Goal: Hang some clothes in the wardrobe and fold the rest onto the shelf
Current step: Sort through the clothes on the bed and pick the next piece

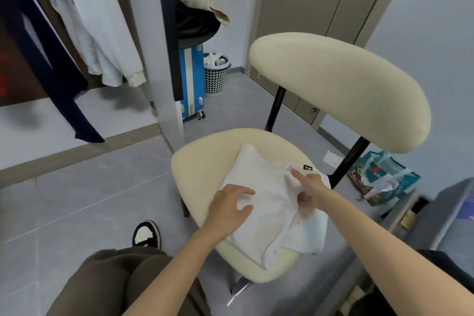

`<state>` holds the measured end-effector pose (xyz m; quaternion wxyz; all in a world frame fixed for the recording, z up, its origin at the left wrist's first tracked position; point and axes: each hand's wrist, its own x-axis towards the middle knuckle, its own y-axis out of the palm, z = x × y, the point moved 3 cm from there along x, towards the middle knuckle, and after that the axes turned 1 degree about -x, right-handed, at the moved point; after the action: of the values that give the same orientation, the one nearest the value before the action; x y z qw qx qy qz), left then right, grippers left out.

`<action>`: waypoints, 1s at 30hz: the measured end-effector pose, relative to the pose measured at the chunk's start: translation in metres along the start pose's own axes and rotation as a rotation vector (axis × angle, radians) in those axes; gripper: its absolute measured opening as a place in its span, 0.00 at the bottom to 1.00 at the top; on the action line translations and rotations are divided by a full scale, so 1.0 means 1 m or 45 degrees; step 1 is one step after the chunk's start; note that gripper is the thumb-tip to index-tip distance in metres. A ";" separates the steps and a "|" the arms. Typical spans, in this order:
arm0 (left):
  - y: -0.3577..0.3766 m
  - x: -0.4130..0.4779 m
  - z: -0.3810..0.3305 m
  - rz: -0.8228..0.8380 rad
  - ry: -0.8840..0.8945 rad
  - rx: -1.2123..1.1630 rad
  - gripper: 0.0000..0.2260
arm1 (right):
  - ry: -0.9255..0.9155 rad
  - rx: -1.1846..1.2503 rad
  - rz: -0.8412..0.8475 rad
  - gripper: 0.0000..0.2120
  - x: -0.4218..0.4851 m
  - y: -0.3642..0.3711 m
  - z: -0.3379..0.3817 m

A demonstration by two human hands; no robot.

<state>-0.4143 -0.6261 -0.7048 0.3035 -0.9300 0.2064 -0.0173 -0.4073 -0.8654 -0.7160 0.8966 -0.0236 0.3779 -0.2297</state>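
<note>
Down low, left hand (232, 204) flat, pressing the white garment (266, 202) on the chair seat (197, 169); right hand (309, 190) at three o'clock, pinching a fold. Folding half done, by the look. Up at ten o'clock, hanging clothes (102, 33) already in the wardrobe; shelf not seen.

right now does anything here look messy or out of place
The white garment on the chair seat is rumpled, one edge hanging over the seat's front. The left hand rests on it; the right hand pinches a fold. Crumpled paper lies by a bag on the floor.
</note>
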 end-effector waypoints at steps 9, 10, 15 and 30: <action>0.001 -0.008 0.029 0.463 0.038 0.578 0.49 | -0.003 -0.047 -0.414 0.53 0.002 0.029 -0.020; 0.006 -0.010 0.031 0.499 0.099 0.686 0.51 | 0.013 -0.065 -0.378 0.55 0.002 0.031 -0.024; 0.029 -0.016 0.039 0.463 0.345 1.018 0.52 | -0.063 -0.032 -0.190 0.38 -0.002 0.032 -0.038; 0.031 -0.023 0.012 -0.066 0.697 1.154 0.30 | -0.658 0.014 -0.021 0.32 -0.022 0.056 -0.030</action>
<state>-0.4445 -0.6330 -0.7300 0.6096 -0.6718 0.2269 -0.3543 -0.4197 -0.8024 -0.7349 0.9616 -0.0795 0.1349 -0.2254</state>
